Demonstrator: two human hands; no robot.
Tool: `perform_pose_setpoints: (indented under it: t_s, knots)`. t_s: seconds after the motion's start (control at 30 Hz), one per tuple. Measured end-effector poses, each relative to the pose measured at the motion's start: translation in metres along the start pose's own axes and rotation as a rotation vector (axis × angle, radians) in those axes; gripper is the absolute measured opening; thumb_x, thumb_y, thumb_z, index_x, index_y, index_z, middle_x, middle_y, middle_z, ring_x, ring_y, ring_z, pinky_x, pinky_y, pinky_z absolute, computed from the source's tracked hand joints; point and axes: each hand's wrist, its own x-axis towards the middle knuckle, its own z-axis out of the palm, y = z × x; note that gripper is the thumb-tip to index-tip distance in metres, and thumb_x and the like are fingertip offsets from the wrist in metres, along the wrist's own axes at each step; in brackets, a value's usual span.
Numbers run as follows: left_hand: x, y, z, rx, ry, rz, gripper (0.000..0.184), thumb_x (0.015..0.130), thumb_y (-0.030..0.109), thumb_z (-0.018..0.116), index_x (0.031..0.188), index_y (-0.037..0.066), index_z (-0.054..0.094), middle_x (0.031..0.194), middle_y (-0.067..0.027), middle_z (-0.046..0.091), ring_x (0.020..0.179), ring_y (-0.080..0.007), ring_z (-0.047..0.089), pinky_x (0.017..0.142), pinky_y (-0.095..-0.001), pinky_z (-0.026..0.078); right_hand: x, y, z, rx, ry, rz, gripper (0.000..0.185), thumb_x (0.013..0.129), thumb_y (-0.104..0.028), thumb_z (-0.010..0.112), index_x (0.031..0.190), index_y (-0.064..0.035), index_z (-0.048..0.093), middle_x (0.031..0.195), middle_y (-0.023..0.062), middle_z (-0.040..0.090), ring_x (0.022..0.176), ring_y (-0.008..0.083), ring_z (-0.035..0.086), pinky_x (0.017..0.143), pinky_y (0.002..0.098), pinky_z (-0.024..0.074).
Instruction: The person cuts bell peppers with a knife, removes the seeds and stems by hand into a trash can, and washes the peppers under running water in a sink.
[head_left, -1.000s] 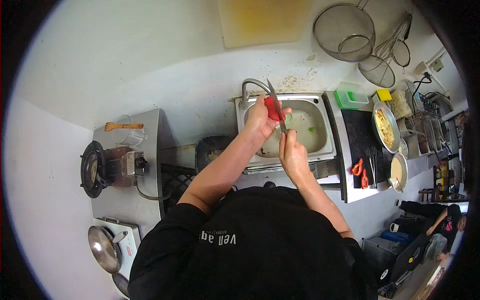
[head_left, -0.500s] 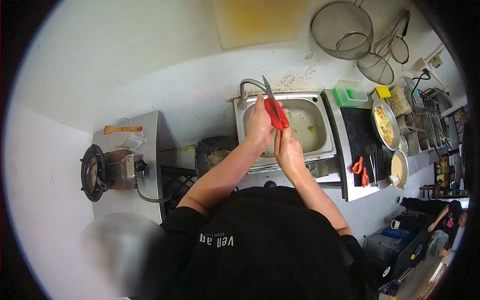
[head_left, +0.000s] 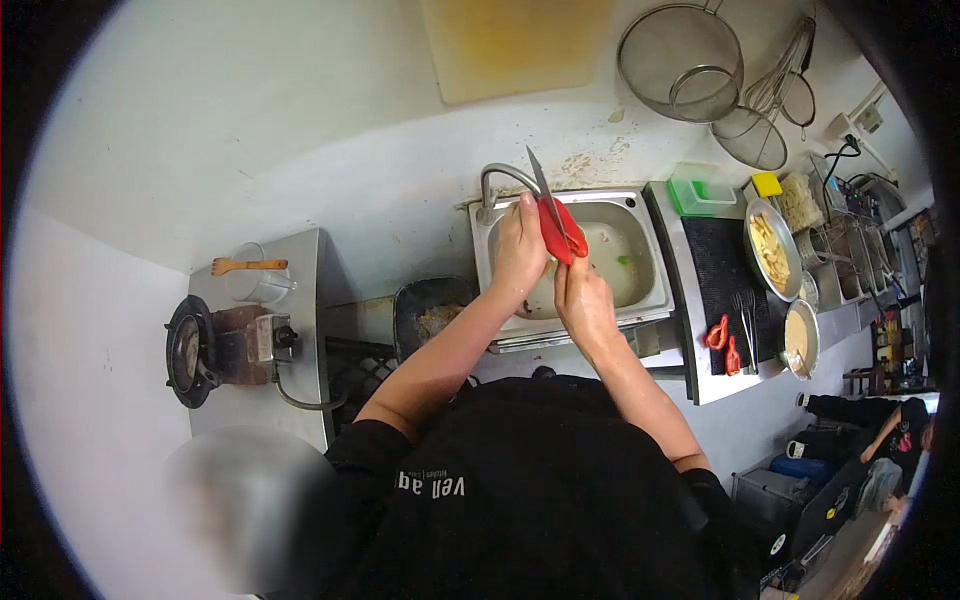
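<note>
Over the sink (head_left: 655, 270), my left hand (head_left: 520, 255) holds a red bell pepper (head_left: 572, 228) with its fingers wrapped round one side. My right hand (head_left: 586, 305) grips a knife (head_left: 537, 170), its handle mostly hidden by the fingers. The blade lies across the pepper and its tip points up toward the wall. Behind my left hand the curved faucet (head_left: 487, 185) rises from the sink's corner. Bits of green and red scraps lie in the basin.
Cut red pepper pieces (head_left: 733, 355) and forks lie on a black mat (head_left: 715, 265) to the right. Beyond are bowls of yellow strips (head_left: 768, 250) and pale batter (head_left: 797, 340). A gas burner (head_left: 187, 350) stands left. A co-worker (head_left: 900, 430) is at far right.
Both hands, the pepper and the knife have shifted very slightly right in the view. The grip on each looks the same.
</note>
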Motion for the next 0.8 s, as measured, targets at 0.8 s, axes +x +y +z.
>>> perform_pose_setpoints:
  t_s: [0.8]
  knots:
    - [0.016,0.017,-0.026,-0.416,-0.390,-0.194,0.029,0.093,0.012,0.052,0.116,-0.006,0.049,0.103,-0.0119,0.060,0.091,-0.0161,0.058,0.085,-0.0302,0.047,0.008,0.020,-0.005,-0.170,0.020,-0.037,0.018,0.089,-0.012,0.047,0.104,-0.0014,0.044,0.081,0.0217,0.058,0.062,0.0408,0.060,0.054,0.0491,0.0492]
